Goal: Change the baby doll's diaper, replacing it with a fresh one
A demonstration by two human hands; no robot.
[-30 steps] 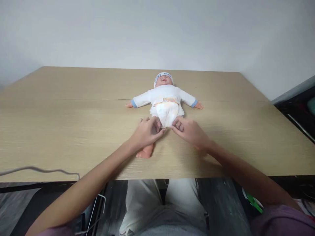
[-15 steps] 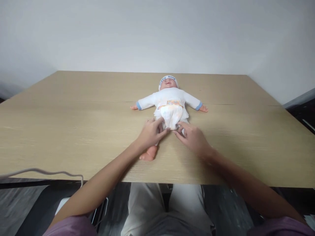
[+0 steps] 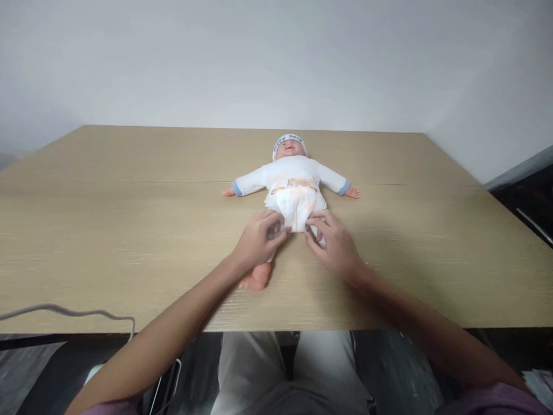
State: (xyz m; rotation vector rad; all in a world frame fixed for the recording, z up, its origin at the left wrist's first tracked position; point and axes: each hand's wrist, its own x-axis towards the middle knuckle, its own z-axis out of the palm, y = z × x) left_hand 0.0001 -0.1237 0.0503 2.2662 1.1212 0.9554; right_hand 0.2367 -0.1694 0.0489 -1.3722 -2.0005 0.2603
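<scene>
A baby doll (image 3: 259,180) lies on its back, arms spread, in a white top with blue cuffs and a cap with lettering. A white diaper (image 3: 296,204) with an orange printed band covers its waist and crotch. My left hand (image 3: 261,236) is at the diaper's leg edge on the left, thumb and fingers curled in a pinch on it. At the opposite leg edge, my right hand (image 3: 334,242) pinches the diaper in the same way. One doll foot (image 3: 257,276) shows below my left hand; the other leg is mostly hidden behind my right hand.
The doll rests on a wide wooden table (image 3: 129,230) with a pale wall behind it. A light cable (image 3: 64,311) runs over the table's front edge at the left. Dark objects stand beyond the right edge.
The camera view has shifted slightly, so everything sits a little further left. Both hands stay at the diaper's leg edges; my right hand's fingers have shifted slightly along its edge.
</scene>
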